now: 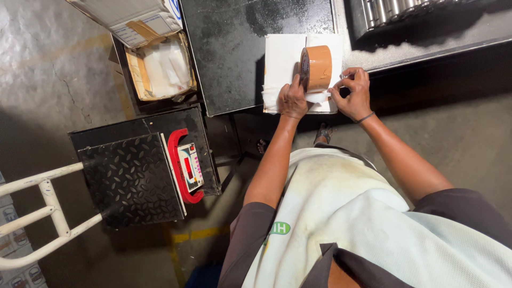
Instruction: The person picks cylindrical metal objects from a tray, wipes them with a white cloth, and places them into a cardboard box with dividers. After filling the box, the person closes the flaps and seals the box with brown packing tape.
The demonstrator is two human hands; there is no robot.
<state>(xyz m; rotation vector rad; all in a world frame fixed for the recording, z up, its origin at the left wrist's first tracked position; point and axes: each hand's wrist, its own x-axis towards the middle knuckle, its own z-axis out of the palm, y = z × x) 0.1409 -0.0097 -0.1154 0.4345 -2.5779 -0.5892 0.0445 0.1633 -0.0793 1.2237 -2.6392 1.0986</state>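
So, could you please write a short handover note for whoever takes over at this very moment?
Left hand: holds the roll of brown tape upright on the white parcel.
Right hand: fingers pinched at the tape's loose end, beside the roll.
Parcel: on the dark table, at its near edge.
Nearby: open carton of white items to the left; platform scale on the floor.
Done: parcel laid out, tape end drawn.
Left: no tape strip visible on the parcel yet.
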